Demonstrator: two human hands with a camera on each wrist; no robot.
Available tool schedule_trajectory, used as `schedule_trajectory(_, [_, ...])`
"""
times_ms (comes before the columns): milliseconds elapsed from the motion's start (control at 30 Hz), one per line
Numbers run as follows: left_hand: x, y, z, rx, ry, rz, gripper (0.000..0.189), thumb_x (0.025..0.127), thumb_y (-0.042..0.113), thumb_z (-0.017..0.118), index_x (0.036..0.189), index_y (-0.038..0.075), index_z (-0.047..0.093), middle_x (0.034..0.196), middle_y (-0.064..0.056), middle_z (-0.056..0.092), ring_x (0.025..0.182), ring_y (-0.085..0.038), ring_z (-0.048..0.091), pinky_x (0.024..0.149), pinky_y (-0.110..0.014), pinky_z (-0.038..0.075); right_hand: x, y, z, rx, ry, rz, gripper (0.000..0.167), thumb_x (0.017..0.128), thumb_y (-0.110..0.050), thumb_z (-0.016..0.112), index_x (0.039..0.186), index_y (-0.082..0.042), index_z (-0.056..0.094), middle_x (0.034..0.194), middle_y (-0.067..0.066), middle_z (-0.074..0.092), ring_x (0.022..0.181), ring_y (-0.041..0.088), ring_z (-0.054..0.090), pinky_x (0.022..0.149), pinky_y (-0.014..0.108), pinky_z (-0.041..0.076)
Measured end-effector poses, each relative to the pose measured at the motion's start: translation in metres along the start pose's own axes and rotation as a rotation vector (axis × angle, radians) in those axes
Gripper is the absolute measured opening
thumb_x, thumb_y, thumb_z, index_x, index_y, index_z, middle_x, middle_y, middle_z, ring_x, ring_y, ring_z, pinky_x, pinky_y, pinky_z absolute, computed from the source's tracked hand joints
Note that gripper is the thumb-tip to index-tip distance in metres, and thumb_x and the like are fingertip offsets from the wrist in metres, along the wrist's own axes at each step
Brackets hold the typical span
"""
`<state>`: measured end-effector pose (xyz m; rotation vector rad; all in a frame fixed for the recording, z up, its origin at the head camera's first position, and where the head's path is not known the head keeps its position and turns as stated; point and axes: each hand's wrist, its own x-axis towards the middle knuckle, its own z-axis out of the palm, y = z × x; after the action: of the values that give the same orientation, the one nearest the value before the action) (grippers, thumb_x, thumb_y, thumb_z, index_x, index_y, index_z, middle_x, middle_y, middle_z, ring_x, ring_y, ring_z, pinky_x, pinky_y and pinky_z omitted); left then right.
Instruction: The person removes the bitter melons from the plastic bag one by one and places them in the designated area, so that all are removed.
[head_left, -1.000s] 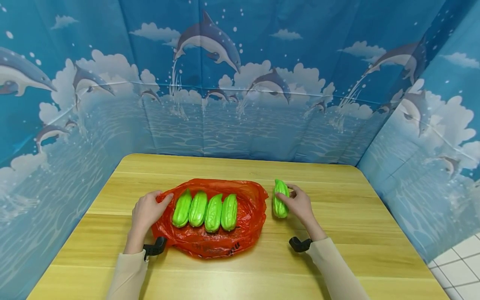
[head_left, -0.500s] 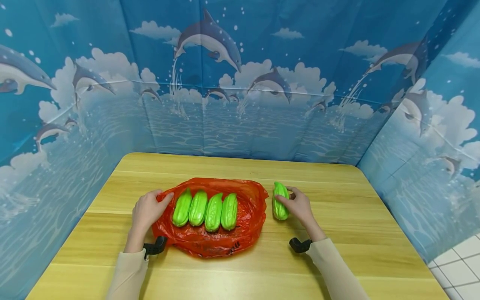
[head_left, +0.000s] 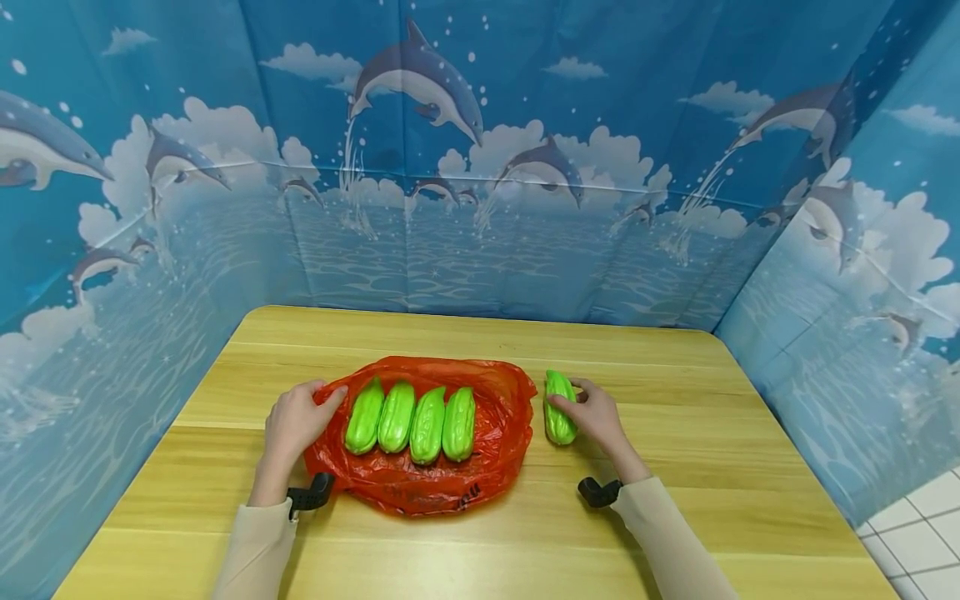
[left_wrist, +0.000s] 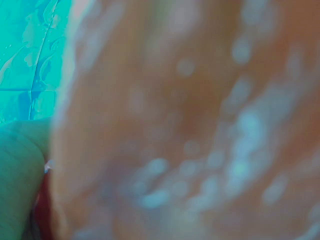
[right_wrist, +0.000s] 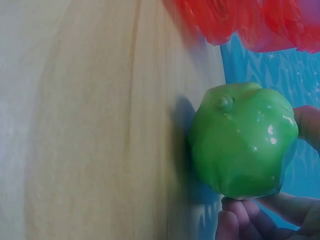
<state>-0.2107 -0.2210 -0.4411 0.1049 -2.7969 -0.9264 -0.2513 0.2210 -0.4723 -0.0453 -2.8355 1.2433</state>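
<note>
My left hand (head_left: 294, 427) pinches the left rim of a thin red plastic bag (head_left: 498, 479), which is spread wide on the table. Inside the bag, several bright green bitter melons (head_left: 428, 425) lie side by side in a row. To the right of the bag, my right hand (head_left: 598, 414) holds another bitter melon (head_left: 558, 408) between thumb and fingers, its tip pointing away from me. The right wrist view shows that melon's blunt end (right_wrist: 245, 142) close over the wood, with a shadow beside it. Blurred bag plastic (left_wrist: 190, 120) fills most of the left wrist view.
A wooden table (head_left: 645, 358) with rounded far corners carries everything. Blue dolphin-print curtains (head_left: 480, 233) stand behind it and along both sides. Black camera mounts (head_left: 600, 492) sit at the wrists. White floor tiles show at the lower right.
My right hand has brought the bitter melon slightly nearer to me, still beside the bag. The left hand, the bag and the row of melons look unchanged.
</note>
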Motion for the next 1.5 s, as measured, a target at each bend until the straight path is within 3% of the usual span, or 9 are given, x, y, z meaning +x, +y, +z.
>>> schedule_trajectory(333, [-0.0001,0.0008,-0.0006,-0.002,0.001,-0.001,0.034,0.092,0.041,0.058,0.076,0.011,0.058,0.058,-0.002,0.043,0.057,-0.022,0.046,0.051,-0.033,0.030,0.0008,0.0015,0.0013,-0.023,-0.015,0.001,0.065,0.088,-0.042,0.065,0.131,0.004,0.050,0.106,0.022,0.060,0.084,0.026,0.059,0.067,0.036,0.049])
schedule_trajectory(933, [-0.0004,-0.0006,-0.0002,-0.003,0.007,0.000,0.038,0.092,0.042,0.058,0.069,0.012,0.051,0.057,-0.001,0.039,0.054,-0.021,0.042,0.050,-0.033,0.028,-0.0005,-0.0001,0.0003,-0.022,-0.035,0.027,0.068,0.089,-0.044,0.063,0.132,0.006,0.045,0.099,0.020,0.060,0.077,0.024,0.058,0.063,0.035,0.047])
schedule_trajectory(1500, [-0.0003,-0.0011,-0.0017,-0.009,0.010,0.013,0.040,0.092,0.042,0.058,0.068,0.012,0.049,0.056,0.000,0.037,0.052,-0.020,0.040,0.050,-0.032,0.026,-0.0018,0.0022,0.0016,-0.019,-0.021,0.024,0.072,0.087,-0.051,0.063,0.131,0.005,0.047,0.104,0.020,0.059,0.084,0.026,0.058,0.070,0.038,0.047])
